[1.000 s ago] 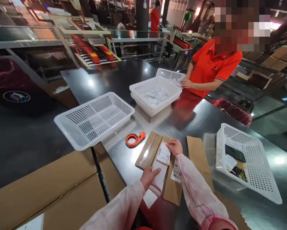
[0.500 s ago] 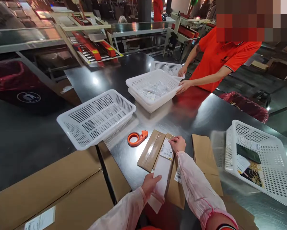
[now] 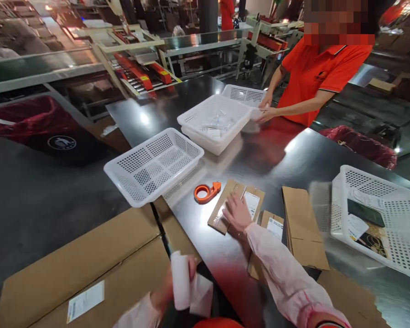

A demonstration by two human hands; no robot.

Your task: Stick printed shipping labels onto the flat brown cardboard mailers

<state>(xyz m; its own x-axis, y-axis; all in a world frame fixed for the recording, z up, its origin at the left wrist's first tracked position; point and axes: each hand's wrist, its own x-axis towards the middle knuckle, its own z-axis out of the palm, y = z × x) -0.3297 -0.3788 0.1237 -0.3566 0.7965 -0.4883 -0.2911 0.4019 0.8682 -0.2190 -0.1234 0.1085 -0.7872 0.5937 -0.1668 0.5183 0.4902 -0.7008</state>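
My left hand (image 3: 164, 288), smeared by motion, is wrapped round a white label roll (image 3: 180, 282) near the front edge of the table, with a loose strip of paper hanging from it. My right hand (image 3: 239, 213) is spread over a flat cardboard box (image 3: 217, 218) that has clear tape along it. By its fingertips is a white shipping label (image 3: 251, 202) on cardboard. Another labelled cardboard piece (image 3: 267, 218) lies partly under my right sleeve. An orange tape dispenser (image 3: 206, 193) sits just left of the boxes.
A white basket (image 3: 153, 166) stands at the left edge, stacked baskets (image 3: 214, 123) behind it. On the right, a basket (image 3: 379, 223) holds a phone and papers. Folded cardboard (image 3: 303, 228) lies beside it. Large cartons (image 3: 122, 259) stand front left. A co-worker (image 3: 314, 86) handles baskets opposite.
My left hand has carried the label roll down and left, away from the boxes. My right hand has moved from the label onto the cardboard. The view has shifted slightly.
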